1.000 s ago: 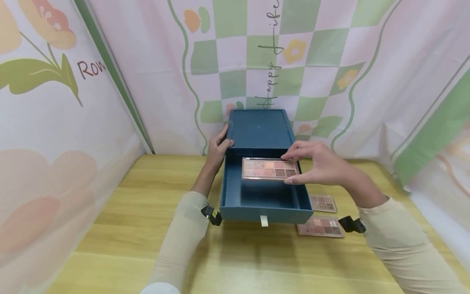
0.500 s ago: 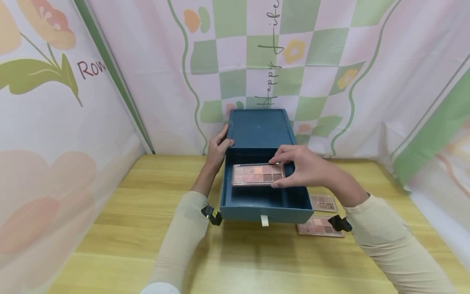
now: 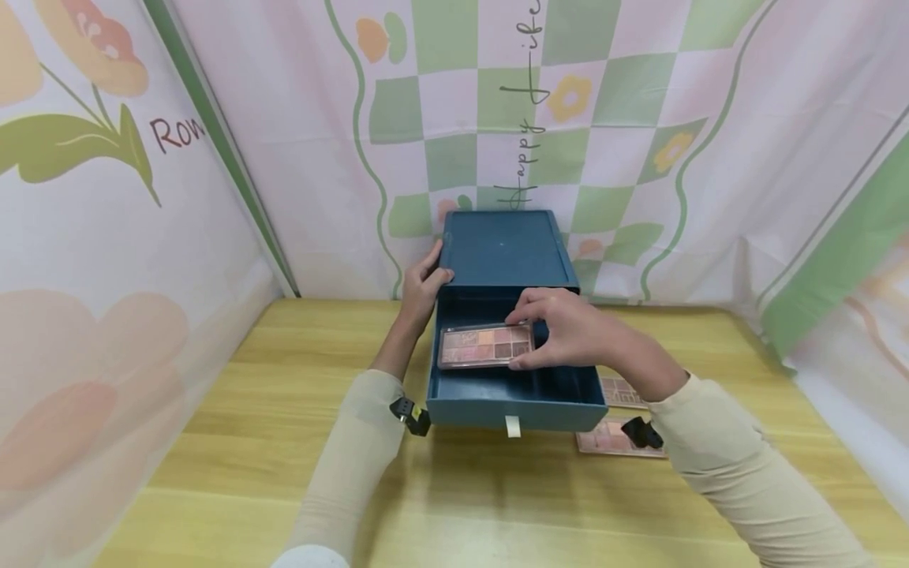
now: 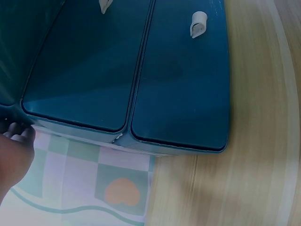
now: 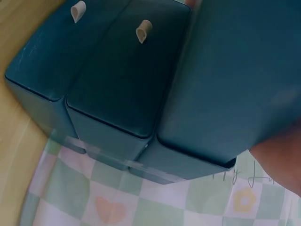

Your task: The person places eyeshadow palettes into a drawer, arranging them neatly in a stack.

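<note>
A blue drawer unit stands against the backdrop, its top drawer pulled out. My left hand grips the unit's left side near the top; in the left wrist view part of the left hand shows at the left edge. My right hand pinches the right end of a clear-cased eyeshadow palette with thumb and fingers, over the inside of the open drawer. The right wrist view shows part of the right hand beside the drawer's outer wall; the palette is hidden there.
Two more palettes lie on the wooden table right of the drawer, the farther palette and the nearer palette, both partly covered. Lower drawers with white pull tabs, such as one tab, show in both wrist views. A patterned cloth hangs behind.
My right hand has carried the palette leftward and a little toward the drawer's front, and its left end now sits near the left wall. My left hand keeps its grip on the unit.
</note>
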`<state>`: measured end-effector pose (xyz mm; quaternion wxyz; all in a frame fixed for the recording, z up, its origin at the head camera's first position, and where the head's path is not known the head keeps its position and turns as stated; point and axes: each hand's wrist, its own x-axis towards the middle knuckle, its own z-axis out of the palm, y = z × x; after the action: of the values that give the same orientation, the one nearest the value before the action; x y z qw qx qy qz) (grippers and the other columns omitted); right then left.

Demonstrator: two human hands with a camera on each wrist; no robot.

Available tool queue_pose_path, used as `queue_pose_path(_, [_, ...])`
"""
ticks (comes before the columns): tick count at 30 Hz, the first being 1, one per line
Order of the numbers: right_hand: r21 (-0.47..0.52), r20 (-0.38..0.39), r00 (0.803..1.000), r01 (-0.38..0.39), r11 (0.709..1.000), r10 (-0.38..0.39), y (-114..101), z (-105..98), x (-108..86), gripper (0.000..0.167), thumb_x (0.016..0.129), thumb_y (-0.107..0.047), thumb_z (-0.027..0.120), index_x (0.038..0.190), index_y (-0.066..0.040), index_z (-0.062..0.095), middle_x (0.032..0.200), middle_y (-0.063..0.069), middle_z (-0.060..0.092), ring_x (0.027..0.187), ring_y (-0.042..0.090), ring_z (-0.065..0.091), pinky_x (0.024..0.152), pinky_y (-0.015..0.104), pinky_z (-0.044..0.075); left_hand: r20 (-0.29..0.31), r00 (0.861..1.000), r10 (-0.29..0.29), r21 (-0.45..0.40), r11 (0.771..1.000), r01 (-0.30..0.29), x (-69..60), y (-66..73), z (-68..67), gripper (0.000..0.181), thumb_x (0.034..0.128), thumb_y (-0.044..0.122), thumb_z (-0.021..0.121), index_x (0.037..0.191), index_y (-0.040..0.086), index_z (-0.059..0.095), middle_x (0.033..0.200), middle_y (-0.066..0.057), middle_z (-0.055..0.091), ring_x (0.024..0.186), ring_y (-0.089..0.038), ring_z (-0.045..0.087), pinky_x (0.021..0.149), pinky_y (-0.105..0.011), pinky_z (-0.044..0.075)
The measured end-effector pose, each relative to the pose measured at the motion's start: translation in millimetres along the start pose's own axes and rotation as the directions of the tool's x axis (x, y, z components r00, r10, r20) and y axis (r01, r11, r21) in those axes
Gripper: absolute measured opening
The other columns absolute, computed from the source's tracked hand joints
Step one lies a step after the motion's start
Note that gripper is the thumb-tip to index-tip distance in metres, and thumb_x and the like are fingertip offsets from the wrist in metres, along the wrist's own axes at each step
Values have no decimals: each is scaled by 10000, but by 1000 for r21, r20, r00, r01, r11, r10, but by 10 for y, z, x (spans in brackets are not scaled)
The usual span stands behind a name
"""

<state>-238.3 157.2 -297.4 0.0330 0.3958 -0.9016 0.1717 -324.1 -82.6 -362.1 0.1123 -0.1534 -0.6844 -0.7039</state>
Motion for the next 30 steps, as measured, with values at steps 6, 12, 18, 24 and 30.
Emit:
queue_pose_path(6, [-39,-1,1000,-5,999,5,-5,41,2,501,742,-389,879,1130,-91,771,1012,-17,648,902,136,593,823,370,533,0,1000,-2,0,1000,2,6,15,12,740,850,138,524,1564,34,358,1653,-167,332,1545,-266,319,1254,-440,301])
queue_pose_path(12, [-67,30,999,-17,998,19,-22,47,10,529,759,-412,866,1163,-87,758,1055,4,654,919,145,601,847,385,549,8,1000,-3,-9,1000,3,-2,23,8,742,859,129,518,1571,25,339,1657,-170,327,1536,-278,332,1242,-463,310])
queue_pose_path(18, [-98,89,995,-45,994,54,-25,51,7,569,795,-457,832,1220,-92,733,1149,32,659,995,179,627,901,413,560,13,1000,-2,-8,1000,2,-19,3,0,732,872,104,500,1572,-3,317,1662,-177,315,1512,-286,358,1215,-439,331])
queue_pose_path(24, [-132,110,991,-56,990,71,-32,56,-1,610,809,-496,810,1252,-87,719,1187,46,655,1006,177,626,889,407,561,9,1000,-4,-16,1000,4,-15,9,3,740,860,100,501,1568,-16,319,1628,-200,378,1378,-303,460,1148,-400,374])
queue_pose_path(30, [-185,89,993,-62,981,79,-37,61,-25,653,794,-502,821,1278,-77,709,1243,68,661,1101,224,641,938,433,565,7,1000,-7,-16,1000,7,2,7,1,750,848,106,513,1566,-8,327,1661,-170,313,1513,-275,349,1235,-427,307])
